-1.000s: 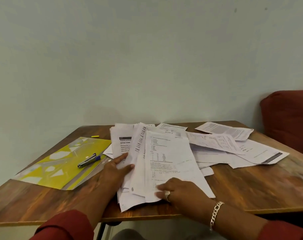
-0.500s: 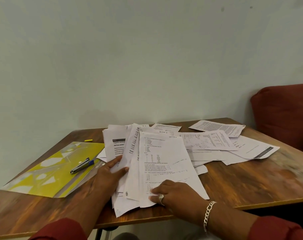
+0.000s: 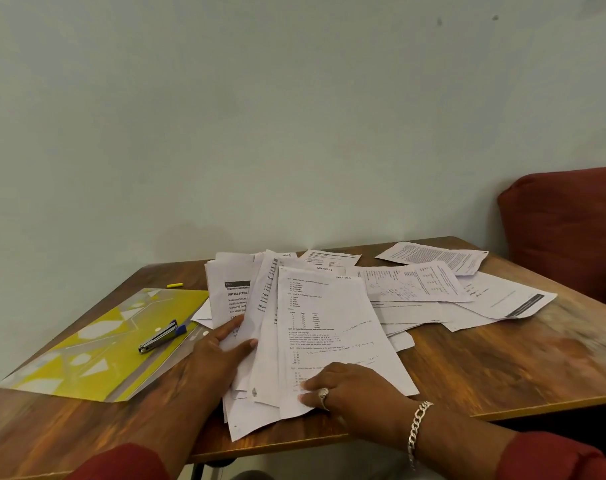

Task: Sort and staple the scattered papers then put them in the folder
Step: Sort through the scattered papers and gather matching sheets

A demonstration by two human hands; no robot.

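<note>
The left hand (image 3: 218,358) lies open on the papers (image 3: 329,317). The right hand (image 3: 357,389) presses them with bent fingers, gripping nothing.

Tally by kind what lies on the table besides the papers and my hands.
Folder: 1
Stapler: 1
Yellow stick: 1
Total: 3

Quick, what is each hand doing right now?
Left hand: open, fingers flat on the papers.
Right hand: fingers curled on the top sheet; grip cannot be told.
</note>
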